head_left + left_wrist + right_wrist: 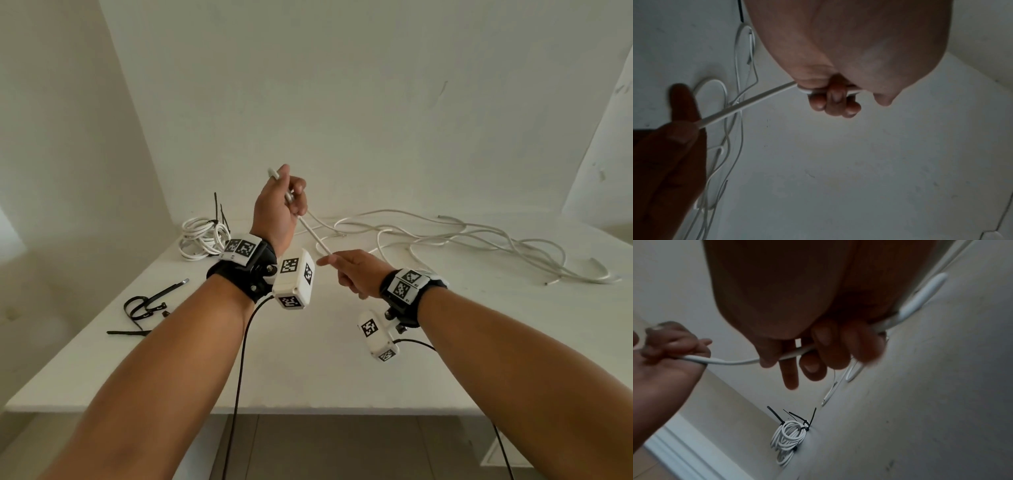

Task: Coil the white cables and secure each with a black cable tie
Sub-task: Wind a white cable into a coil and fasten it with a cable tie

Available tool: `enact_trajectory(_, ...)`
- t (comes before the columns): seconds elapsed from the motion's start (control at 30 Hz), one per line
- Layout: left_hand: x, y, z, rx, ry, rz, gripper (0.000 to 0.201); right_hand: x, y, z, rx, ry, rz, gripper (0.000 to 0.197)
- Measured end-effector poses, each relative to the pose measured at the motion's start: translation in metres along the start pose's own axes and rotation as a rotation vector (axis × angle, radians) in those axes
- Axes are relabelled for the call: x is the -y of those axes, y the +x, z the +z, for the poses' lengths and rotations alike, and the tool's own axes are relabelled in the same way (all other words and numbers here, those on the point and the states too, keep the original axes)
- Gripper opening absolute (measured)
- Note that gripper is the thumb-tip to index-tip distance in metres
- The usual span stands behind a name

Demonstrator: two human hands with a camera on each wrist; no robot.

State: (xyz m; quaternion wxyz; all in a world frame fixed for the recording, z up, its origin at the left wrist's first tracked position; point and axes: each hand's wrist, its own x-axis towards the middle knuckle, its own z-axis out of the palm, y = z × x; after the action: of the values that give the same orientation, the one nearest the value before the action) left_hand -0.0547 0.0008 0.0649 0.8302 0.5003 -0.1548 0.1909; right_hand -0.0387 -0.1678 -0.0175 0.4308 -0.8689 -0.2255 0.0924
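Observation:
A loose white cable (445, 236) sprawls over the right half of the white table (308, 370). My left hand (291, 192) is raised above the table, fingers curled round the cable's end, whose tip sticks out above the fist. A taut stretch of cable (313, 236) runs down to my right hand (329, 262), which pinches it. In the left wrist view the left hand (835, 104) grips the cable (748, 103). In the right wrist view the right hand (818, 356) holds the cable (731, 361). Coiled cables (202, 236) bound with black ties lie at the back left.
Several loose black cable ties (144, 308) lie near the table's left edge. The tied coils (791, 434) sit close to the wall corner. White walls close the table at the back and left. The table's front edge runs below my forearms, with floor beneath.

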Motion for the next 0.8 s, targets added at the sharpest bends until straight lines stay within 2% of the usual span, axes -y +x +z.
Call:
enact_trajectory(0.07,0.003,0.004,-0.007,-0.032,0.054,0.046,0.018,-0.001,-0.004,0.0,0.059,0.055,0.061,0.033)
enact_trajectory(0.1,0.001,0.007,-0.01,-0.062,0.095,0.077,0.022,-0.003,-0.006,-0.001,0.061,0.033,0.061,0.032)
enact_trajectory(0.2,-0.003,0.018,-0.021,-0.162,0.296,0.114,0.05,-0.006,-0.016,-0.001,-0.016,-0.13,-0.031,0.033)
enact_trajectory(0.33,0.016,0.019,-0.046,-0.084,0.693,0.049,0.077,0.002,-0.022,0.0,-0.042,-0.265,-0.161,0.03)
enact_trajectory(0.43,0.038,0.011,-0.067,0.018,0.975,-0.064,0.074,0.009,-0.022,-0.002,-0.052,-0.262,-0.205,0.025)
enact_trajectory(0.53,0.051,-0.004,-0.069,0.118,1.05,0.005,0.047,0.017,-0.021,-0.008,-0.078,-0.242,-0.253,0.02)
enact_trajectory(0.6,0.056,-0.007,-0.065,0.096,1.058,0.046,0.027,0.025,-0.021,-0.005,-0.055,-0.25,-0.281,0.02)
enact_trajectory(0.63,0.057,-0.006,-0.062,0.091,1.053,0.029,0.024,0.03,-0.022,-0.004,-0.049,-0.238,-0.294,0.02)
enact_trajectory(0.7,0.059,-0.005,-0.056,0.164,1.054,-0.089,0.033,0.037,-0.022,-0.006,-0.068,-0.186,-0.339,0.022)
enact_trajectory(0.8,0.066,-0.019,-0.051,0.344,1.003,-0.252,0.061,0.045,-0.02,-0.025,-0.201,-0.113,-0.374,0.028)
